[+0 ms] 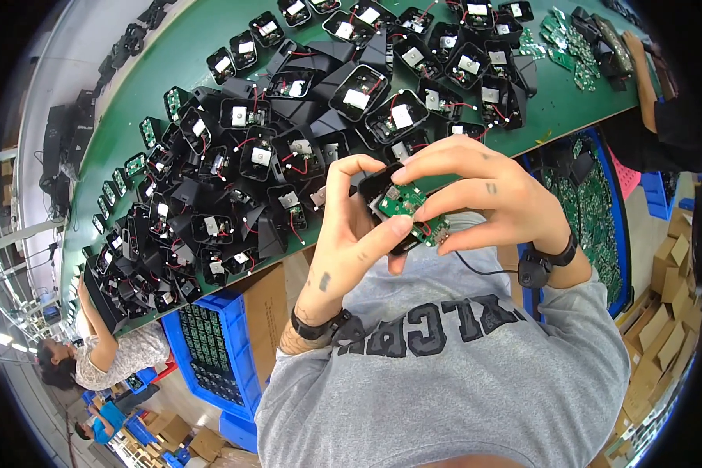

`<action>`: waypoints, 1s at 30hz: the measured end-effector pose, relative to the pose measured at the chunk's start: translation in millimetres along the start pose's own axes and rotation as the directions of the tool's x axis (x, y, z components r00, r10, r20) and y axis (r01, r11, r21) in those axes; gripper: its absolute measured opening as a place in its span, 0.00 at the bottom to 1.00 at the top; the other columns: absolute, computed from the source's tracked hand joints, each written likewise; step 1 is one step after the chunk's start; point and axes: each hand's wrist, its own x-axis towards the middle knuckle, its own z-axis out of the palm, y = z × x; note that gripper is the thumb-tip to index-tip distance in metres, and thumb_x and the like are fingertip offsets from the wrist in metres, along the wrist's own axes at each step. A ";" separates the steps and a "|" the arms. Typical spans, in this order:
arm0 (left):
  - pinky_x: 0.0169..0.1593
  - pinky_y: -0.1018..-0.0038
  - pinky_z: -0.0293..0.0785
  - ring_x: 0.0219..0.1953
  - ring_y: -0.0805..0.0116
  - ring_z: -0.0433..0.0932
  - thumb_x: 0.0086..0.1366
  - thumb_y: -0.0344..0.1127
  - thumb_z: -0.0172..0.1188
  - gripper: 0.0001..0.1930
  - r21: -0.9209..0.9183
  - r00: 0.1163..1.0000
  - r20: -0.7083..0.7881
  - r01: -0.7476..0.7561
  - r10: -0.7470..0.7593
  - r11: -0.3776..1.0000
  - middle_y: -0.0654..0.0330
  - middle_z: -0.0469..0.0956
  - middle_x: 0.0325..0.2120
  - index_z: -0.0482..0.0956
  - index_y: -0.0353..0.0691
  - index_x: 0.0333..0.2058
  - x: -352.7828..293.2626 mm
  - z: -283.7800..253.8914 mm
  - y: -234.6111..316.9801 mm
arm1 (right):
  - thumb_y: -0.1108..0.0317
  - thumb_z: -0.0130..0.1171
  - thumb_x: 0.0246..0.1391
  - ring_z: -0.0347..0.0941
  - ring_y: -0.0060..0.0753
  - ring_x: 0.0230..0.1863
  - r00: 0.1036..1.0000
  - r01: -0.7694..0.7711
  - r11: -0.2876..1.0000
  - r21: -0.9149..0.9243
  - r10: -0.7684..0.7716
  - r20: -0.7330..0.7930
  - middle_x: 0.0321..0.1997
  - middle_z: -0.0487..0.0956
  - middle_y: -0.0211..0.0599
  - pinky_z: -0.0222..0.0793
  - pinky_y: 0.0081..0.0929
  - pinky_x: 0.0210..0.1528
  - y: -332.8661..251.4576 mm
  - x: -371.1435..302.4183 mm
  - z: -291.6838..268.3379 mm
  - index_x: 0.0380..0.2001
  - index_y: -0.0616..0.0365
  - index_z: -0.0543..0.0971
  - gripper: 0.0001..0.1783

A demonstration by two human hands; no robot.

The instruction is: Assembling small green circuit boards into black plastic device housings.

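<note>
In front of my chest, just off the table's near edge, my left hand (351,234) is closed round a black plastic housing (376,183). A green circuit board (402,201) with a red wire sits tilted at the housing's open side; whether it is seated cannot be made out. My left thumb presses on the board's face. From the other side, my right hand (491,191) pinches the board with curled fingers, its fingertips on the components and edge. Both wrists wear black straps with small devices.
Many black housings (300,152) with red wires cover the green table (144,86). Loose green boards (561,43) lie at the far right. Blue crates of boards stand at left (246,366) and right (622,257). One person (125,355) works at left; another's arm (643,82) shows at right.
</note>
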 end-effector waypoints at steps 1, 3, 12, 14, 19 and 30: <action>0.19 0.81 0.70 0.21 0.75 0.73 0.59 0.23 0.60 0.30 -0.042 0.998 0.061 0.011 -0.009 0.999 0.53 0.75 0.32 0.52 0.42 0.54 1.0 -2.8 0.3 | 0.57 0.75 0.32 0.70 0.49 0.53 1.000 0.006 1.000 -0.002 -0.006 0.004 0.52 0.75 0.46 0.65 0.41 0.52 0.3 0.4 -1.4 0.37 0.53 0.79 0.26; 0.25 0.80 0.72 0.23 0.74 0.74 0.58 0.25 0.62 0.34 -0.086 0.991 0.129 0.049 -0.038 0.995 0.54 0.74 0.34 0.54 0.42 0.59 1.0 -5.7 0.2 | 0.59 0.75 0.32 0.71 0.48 0.51 0.998 -0.050 0.997 0.055 0.052 -0.033 0.49 0.76 0.44 0.64 0.42 0.51 -3.5 1.6 -2.7 0.35 0.54 0.79 0.24; 0.40 0.76 0.76 0.40 0.73 0.75 0.59 0.24 0.59 0.33 0.111 0.988 0.156 0.003 -0.021 0.994 0.57 0.71 0.45 0.55 0.43 0.62 3.5 -17.7 -4.9 | 0.64 0.78 0.24 0.70 0.46 0.50 0.969 -0.159 0.987 0.034 0.163 -0.185 0.43 0.75 0.39 0.63 0.43 0.51 -10.1 -3.7 13.3 0.30 0.53 0.74 0.27; 0.43 0.76 0.76 0.41 0.73 0.75 0.60 0.22 0.55 0.31 0.261 0.984 0.169 -0.100 0.057 0.960 0.56 0.69 0.47 0.56 0.41 0.61 0.7 -19.5 -2.0 | 0.63 0.79 0.23 0.69 0.47 0.49 0.967 -0.154 0.987 0.054 0.162 -0.197 0.42 0.74 0.39 0.63 0.44 0.51 -12.2 -6.1 10.7 0.31 0.53 0.73 0.29; 0.42 0.79 0.73 0.38 0.77 0.75 0.62 0.21 0.52 0.23 0.437 0.968 0.132 -0.252 0.215 0.864 0.63 0.73 0.43 0.63 0.39 0.56 7.6 -9.2 -16.3 | 0.62 0.77 0.26 0.70 0.41 0.49 0.921 -0.047 0.997 0.060 0.067 -0.383 0.46 0.74 0.38 0.63 0.39 0.53 -3.1 -0.9 29.1 0.36 0.51 0.80 0.27; 0.55 0.69 0.70 0.54 0.65 0.70 0.61 0.23 0.53 0.34 -0.161 0.987 0.142 -0.057 0.081 0.985 0.54 0.68 0.52 0.53 0.41 0.65 8.8 0.2 -4.8 | 0.58 0.75 0.27 0.63 0.48 0.60 0.951 -0.090 0.938 -0.335 -0.019 -0.308 0.53 0.73 0.35 0.57 0.55 0.61 -3.8 2.9 27.1 0.40 0.44 0.83 0.28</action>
